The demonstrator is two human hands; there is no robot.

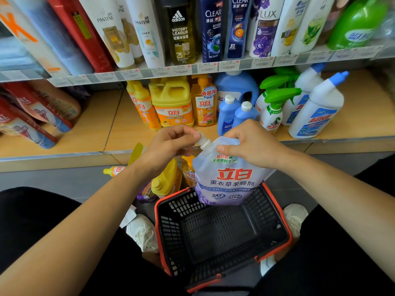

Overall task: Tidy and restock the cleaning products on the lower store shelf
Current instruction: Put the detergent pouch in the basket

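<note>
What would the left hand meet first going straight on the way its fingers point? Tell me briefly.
The white cap of the softener pouch: the left hand points right and its fingertips pinch that cap now. Straight beyond lies the right hand, holding the pouch's top corner, though depth there is unclear.

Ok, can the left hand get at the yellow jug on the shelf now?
Probably yes, once it lets go of the cap it pinches. The jug stands just beyond the left hand on the shelf, nothing seen between, and the right hand grips the pouch too.
</note>
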